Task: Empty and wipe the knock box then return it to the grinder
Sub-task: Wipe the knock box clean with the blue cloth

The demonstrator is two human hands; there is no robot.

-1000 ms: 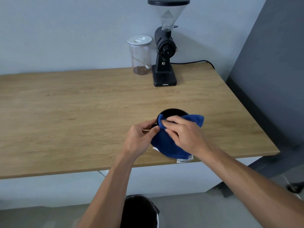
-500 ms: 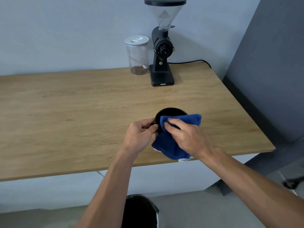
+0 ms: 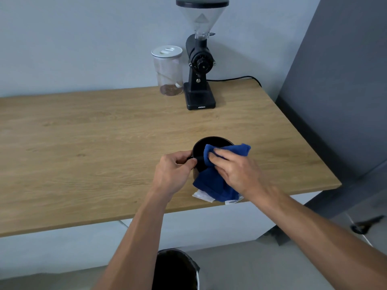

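The round black knock box [image 3: 211, 143] stands on the wooden table [image 3: 104, 147] near its front right part. My left hand [image 3: 173, 174] grips the box's left rim. A blue cloth [image 3: 213, 181] is draped over the box's near edge and reaches inside it. My right hand [image 3: 234, 168] presses the cloth into the box, fingers flat on it. The black coffee grinder [image 3: 200, 80] with its clear hopper stands at the back of the table against the wall.
A clear jar [image 3: 168, 72] with a white lid stands just left of the grinder. The grinder's black cable [image 3: 236, 78] runs off to the right. A black bin [image 3: 176, 271] sits on the floor below the table's front edge. A dark grey wall borders the right side.
My right hand has pushed the cloth further over the rim and into the box. My left hand keeps its grip on the rim. The view has shifted slightly.
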